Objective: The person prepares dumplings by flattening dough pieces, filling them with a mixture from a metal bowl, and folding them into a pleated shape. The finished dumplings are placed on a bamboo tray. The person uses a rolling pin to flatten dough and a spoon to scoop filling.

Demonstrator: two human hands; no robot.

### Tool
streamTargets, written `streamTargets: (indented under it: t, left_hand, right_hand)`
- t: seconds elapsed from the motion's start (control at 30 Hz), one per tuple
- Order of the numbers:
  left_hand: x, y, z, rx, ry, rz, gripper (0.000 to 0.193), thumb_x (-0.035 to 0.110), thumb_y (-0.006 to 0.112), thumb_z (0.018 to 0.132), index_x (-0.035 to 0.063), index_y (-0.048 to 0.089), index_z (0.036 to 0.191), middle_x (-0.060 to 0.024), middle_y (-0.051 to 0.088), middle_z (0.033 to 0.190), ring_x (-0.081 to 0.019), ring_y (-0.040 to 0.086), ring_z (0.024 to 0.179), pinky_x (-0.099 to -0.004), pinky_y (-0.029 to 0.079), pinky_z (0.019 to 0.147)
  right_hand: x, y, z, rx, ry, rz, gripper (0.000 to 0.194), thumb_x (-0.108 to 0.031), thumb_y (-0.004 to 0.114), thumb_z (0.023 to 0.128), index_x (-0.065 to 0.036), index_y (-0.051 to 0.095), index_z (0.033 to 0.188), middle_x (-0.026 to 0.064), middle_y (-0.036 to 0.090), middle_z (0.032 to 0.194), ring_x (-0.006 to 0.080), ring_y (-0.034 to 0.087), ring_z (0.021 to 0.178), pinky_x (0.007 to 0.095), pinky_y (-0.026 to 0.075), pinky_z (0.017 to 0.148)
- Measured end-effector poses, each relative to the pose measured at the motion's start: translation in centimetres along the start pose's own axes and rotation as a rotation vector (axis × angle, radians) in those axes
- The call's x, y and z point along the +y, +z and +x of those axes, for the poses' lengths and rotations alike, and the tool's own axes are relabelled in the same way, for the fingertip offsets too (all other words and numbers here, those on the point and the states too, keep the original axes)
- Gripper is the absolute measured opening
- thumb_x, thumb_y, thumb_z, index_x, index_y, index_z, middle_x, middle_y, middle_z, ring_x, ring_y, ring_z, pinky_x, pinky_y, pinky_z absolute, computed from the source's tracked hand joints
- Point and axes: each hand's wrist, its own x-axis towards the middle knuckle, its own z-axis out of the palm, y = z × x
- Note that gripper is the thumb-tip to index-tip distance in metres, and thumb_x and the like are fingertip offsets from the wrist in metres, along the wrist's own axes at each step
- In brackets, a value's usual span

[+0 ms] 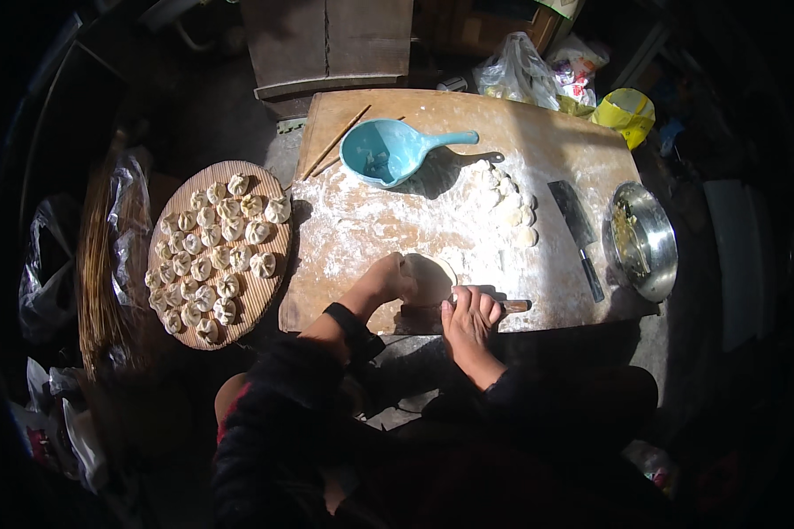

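Observation:
My left hand [394,278] holds the left edge of a flat round dough wrapper [430,274] on the floured wooden board [344,231]. Across the wrapper's near side lies a wooden rolling pin [516,306], its left part in shadow. My right hand [470,314] rests on the pin, fingers over it. Small dough pieces [509,205] sit in a floury heap to the right. At the left, several pleated dumplings [201,268] stand in rows on a round ribbed tray [258,301].
A light blue dipper [387,155] and thin wooden sticks [334,145] lie at the board's far side. On the right are a cleaver [572,215] and a steel bowl [658,248] holding filling and a utensil. Plastic bags [516,73] stand beyond the far edge.

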Motion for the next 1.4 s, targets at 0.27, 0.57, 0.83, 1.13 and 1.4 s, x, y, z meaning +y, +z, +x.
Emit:
streamTargets:
  t: [0.27, 0.57, 0.83, 1.13, 1.4]
  left_hand:
    - [2.2, 0.1, 1.1, 0.306, 0.119, 0.186, 0.027, 0.028, 0.066, 0.088, 0.0009, 0.066, 0.087, -0.0240, 0.067, 0.084, -0.0411, 0.067, 0.079, -0.0440, 0.051, 0.066]
    - [-2.5, -5.2, 0.7, 0.451, -0.060, -0.172, 0.025, 0.021, 0.061, 0.094, -0.0035, 0.063, 0.099, -0.0101, 0.067, 0.080, -0.0204, 0.064, 0.076, -0.0328, 0.051, 0.071]
    - [4.5, 2.9, -3.2, 0.311, 0.546, 0.663, 0.065, 0.040, 0.060, 0.094, 0.0090, 0.039, 0.147, -0.0143, 0.034, 0.156, -0.0380, 0.029, 0.144, -0.0494, 0.026, 0.117]
    - [8.8, 9.8, 1.4, -0.178, 0.971, 0.851, 0.074, 0.057, 0.050, 0.094, 0.0124, 0.034, 0.151, -0.0026, 0.027, 0.161, -0.0295, 0.020, 0.150, -0.0491, 0.014, 0.122]
    - [10.5, 7.6, 8.1, 0.274, 0.542, 0.902, 0.055, 0.040, 0.051, 0.097, 0.0099, 0.045, 0.143, -0.0147, 0.044, 0.146, -0.0347, 0.047, 0.129, -0.0474, 0.037, 0.108]
  right_hand:
    - [-0.6, 2.2, 8.3, 0.006, 0.025, -0.007, 0.034, -0.028, 0.062, 0.092, -0.009, 0.049, 0.117, 0.0101, 0.054, 0.112, 0.0277, 0.048, 0.103, 0.0443, 0.031, 0.089]
    - [2.3, -1.4, -0.3, -0.226, -0.190, 0.272, 0.053, -0.021, 0.079, 0.077, -0.017, 0.057, 0.125, 0.0036, 0.053, 0.116, 0.0260, 0.046, 0.110, 0.0443, 0.028, 0.095]
    - [9.5, -5.2, 5.6, 0.243, 0.134, 0.430, 0.030, -0.022, 0.070, 0.088, -0.013, 0.063, 0.116, 0.0077, 0.057, 0.105, 0.0312, 0.052, 0.098, 0.0458, 0.036, 0.088]
    - [14.5, -8.4, 6.6, 0.420, 0.277, 0.342, 0.027, -0.025, 0.065, 0.093, -0.007, 0.063, 0.114, 0.0122, 0.061, 0.102, 0.0350, 0.053, 0.099, 0.0446, 0.037, 0.092]
    - [16.6, -8.9, 5.9, 0.368, 0.384, 0.281, 0.031, -0.021, 0.062, 0.095, -0.003, 0.059, 0.120, 0.0158, 0.060, 0.108, 0.0334, 0.052, 0.105, 0.0407, 0.040, 0.095]
